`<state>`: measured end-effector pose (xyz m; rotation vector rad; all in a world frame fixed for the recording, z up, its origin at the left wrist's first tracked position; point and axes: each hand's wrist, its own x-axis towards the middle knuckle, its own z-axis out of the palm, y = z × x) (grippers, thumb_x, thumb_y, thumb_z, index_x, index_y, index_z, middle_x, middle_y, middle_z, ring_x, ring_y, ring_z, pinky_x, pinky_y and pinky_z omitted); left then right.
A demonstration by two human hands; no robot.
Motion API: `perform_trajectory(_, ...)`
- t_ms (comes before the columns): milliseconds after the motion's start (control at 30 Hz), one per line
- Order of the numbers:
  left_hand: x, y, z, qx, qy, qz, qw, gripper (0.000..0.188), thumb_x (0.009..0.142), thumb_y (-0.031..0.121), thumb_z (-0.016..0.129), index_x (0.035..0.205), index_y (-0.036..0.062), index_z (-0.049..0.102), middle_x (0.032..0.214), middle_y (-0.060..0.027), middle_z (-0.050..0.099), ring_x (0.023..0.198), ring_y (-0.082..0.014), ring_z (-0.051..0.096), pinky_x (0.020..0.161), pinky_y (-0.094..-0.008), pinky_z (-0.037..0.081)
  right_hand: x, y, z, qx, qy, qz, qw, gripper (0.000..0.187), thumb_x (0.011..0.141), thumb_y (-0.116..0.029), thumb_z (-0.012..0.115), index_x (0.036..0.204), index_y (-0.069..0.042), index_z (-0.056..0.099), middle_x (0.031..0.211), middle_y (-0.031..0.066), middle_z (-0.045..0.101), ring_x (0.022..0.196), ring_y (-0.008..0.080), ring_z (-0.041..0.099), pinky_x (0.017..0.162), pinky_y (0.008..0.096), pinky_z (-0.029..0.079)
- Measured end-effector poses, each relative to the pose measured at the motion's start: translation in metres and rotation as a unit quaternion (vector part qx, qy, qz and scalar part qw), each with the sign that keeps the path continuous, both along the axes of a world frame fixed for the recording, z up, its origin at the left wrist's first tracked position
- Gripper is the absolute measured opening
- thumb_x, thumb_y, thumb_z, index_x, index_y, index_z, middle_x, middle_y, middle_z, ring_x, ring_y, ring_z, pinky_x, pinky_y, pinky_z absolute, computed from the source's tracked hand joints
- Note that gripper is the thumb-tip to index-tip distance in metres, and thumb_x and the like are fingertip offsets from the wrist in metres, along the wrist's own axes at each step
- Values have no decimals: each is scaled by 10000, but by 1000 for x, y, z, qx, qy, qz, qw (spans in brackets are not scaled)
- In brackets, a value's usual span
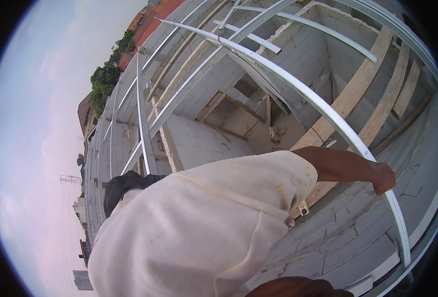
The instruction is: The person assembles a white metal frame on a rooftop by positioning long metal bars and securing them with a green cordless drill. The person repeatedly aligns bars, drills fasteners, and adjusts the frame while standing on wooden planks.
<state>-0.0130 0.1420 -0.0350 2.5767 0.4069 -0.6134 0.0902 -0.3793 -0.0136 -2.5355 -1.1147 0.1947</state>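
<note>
A roofless shell of grey block walls (298, 54) fills the view, seen from high up, with pale sky to the left and trees (105, 81) and red roofs (154, 20) beyond the far wall. Over the opening runs a frame of light steel channels (144, 109) — long rails crossed by shorter ones, all bent by the lens. Several timber planks (350, 96) lean across the right side of the shell, their lower ends coming down toward the wall top (357, 232), a broad course of grey blocks along the lower right. Down inside, the floor (273, 133) is bare and dusty.

One steel rail (323, 111) sweeps from the upper middle down to the lower right, ending over the outer edge of the wall top. A hand (383, 179) is closed around this rail near its lower end, fingers wrapped over it, the bare forearm reaching out from a short sleeve. Which of the person's hands it is I cannot tell for sure; by its place it reads as the right one. The other hand is not in view.

A white shirt (199, 227) fills the lower middle — shoulder and back, stained in places. A dark rounded shape (125, 185) shows just past its left edge, and a dark brown shape (298, 287) sits at the bottom edge.
</note>
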Motion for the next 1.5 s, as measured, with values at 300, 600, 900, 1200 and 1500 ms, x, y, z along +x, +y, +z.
perform_trajectory(300, 32, 14, 17, -58, -6, -32, 998, 332, 734, 219, 727, 1039, 107, 796, 987, -146, 764, 966, -366, 730, 795, -489, 562, -4, -20, -6, -4, 0, -29, 1000, 686, 838, -172, 786, 1420, 20, 478, 1009, 231, 701, 879, 413, 706, 714, 504, 518)
perform_trajectory(600, 3, -10, 5, 3, -21, -8, 1000, 319, 744, 192, 715, 1041, 104, 789, 991, -155, 757, 963, -351, 732, 791, -475, 567, 4, -29, -4, -9, 17, -12, 1000, 684, 837, -183, 791, 1414, 20, 483, 1009, 231, 700, 881, 413, 705, 715, 505, 517)
perform_trajectory(900, 7, -9, 8, 14, -30, -2, 999, 316, 754, 202, 719, 1049, 109, 783, 1032, -148, 759, 986, -346, 728, 807, -474, 565, 10, -46, -8, 3, 29, -10, 1000, 683, 837, -195, 795, 1407, 21, 488, 1010, 231, 700, 883, 414, 705, 716, 506, 517)
perform_trajectory(1200, -6, 22, -16, -38, 13, -11, 999, 306, 783, 205, 713, 1069, 123, 782, 1031, -143, 752, 985, -336, 727, 819, -477, 574, -2, -74, -3, 1, 52, 20, 998, 681, 837, -206, 799, 1401, 21, 493, 1011, 232, 699, 886, 415, 704, 717, 506, 516)
perform_trajectory(1500, -11, -8, 22, 34, -36, 11, 999, 301, 806, 112, 647, 1098, 74, 713, 946, -201, 738, 938, -382, 733, 821, -493, 587, -59, -233, 69, -86, -2, -192, 978, 680, 836, -218, 804, 1395, 21, 498, 1012, 232, 699, 888, 415, 704, 718, 507, 516)
